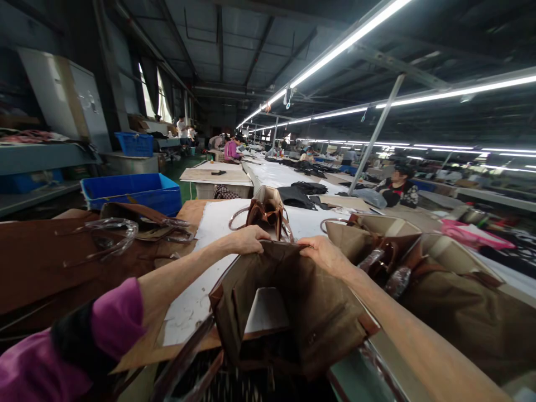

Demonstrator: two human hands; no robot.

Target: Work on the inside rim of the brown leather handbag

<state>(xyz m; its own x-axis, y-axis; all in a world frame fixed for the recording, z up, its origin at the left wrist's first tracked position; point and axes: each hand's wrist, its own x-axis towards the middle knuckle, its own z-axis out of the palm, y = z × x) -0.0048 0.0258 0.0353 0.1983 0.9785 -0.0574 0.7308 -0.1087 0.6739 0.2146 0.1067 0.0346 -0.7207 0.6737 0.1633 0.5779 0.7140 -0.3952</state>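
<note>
An olive-brown handbag (322, 312) with reddish-brown trim is in front of me, its mouth spread wide and facing me. My left hand (250, 240) pinches its far rim left of the middle. A short way to the right, my right hand (321, 249) grips the same rim, thumb on the near side. Plastic-wrapped handles hang at the bag's near side. Inside, a pale patch (268, 310) shows low down; I cannot tell what it is. Just beyond my hands stands another brown bag (266, 215) with wrapped handles.
More handbags (464, 301) stand close on the right. Brown bag pieces (50, 262) with wrapped handles lie at the left. A blue crate (132, 190) stands behind them. White sheeting (188, 301) covers part of the table. A person (400, 187) sits farther back at the right.
</note>
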